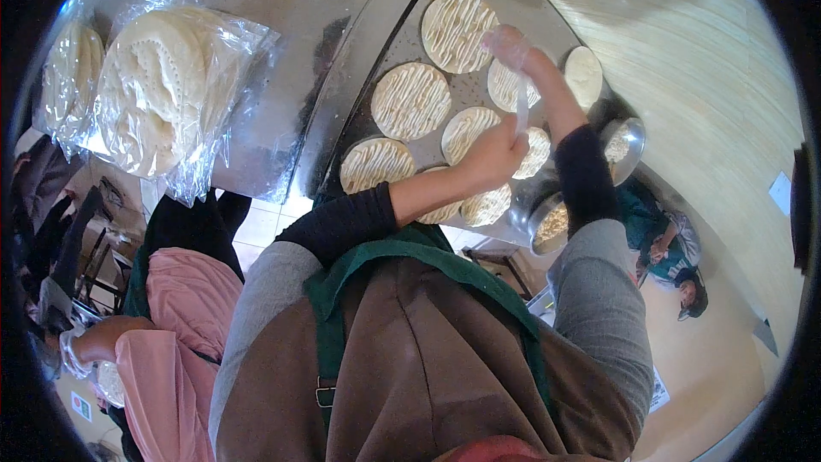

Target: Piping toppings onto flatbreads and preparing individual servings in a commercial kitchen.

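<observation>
My right hand (510,48), in a thin clear plastic glove, hangs over the upper round flatbreads; its fingers are blurred. My left hand (490,154) is bare and pinches a stretched strip of clear plastic (523,102) that runs up towards the right wrist. Below both hands, several dough rounds with zigzag lines of white cream (410,101) lie on a dark metal worktop (401,32). Some are partly covered by my hands and forearms. A plain round without lines (583,79) lies at the right edge.
Two metal bowls, one with pale crumbly bits (617,149), the other with yellowish shreds (553,228), stand at the right edge. Bagged flatbreads (154,90) lie on the metal table at left. A person in pink (186,308) stands close at left; another person (670,244) is farther off at right.
</observation>
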### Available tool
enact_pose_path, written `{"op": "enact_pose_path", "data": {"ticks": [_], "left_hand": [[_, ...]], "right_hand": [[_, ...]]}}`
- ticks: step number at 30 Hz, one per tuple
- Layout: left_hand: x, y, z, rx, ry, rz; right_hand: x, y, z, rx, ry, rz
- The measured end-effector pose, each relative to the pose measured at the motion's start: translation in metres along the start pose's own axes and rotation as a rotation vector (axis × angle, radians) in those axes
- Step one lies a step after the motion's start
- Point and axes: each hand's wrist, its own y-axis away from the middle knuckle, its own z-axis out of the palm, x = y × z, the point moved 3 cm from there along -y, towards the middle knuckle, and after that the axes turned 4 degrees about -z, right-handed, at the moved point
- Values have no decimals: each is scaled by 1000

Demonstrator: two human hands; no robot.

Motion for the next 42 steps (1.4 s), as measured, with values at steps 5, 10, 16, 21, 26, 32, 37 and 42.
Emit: {"op": "enact_pose_path", "data": {"ticks": [5, 10, 16, 21, 26, 32, 37, 42], "left_hand": [[-10, 26, 10, -129, 18, -44], [-22, 44, 20, -127, 7, -22], [0, 33, 2, -46, 87, -13], [17, 8, -30, 143, 134, 72], [17, 9, -39, 150, 141, 68], [1, 27, -20, 90, 161, 123], [-1, 43, -18, -38, 115, -13], [-7, 40, -17, -24, 89, -44]], "right_hand": [[-35, 19, 35, -137, 196, -145], [-68, 45, 32, -140, -38, -46], [-32, -2, 0, 122, -256, -78], [-36, -55, -31, 101, -260, 108], [-52, -63, -29, 104, -130, 221], [-81, -39, 6, -4, 31, -107], [-96, -18, 19, -46, -157, -68], [-87, 0, -12, -138, -886, 118]]}}
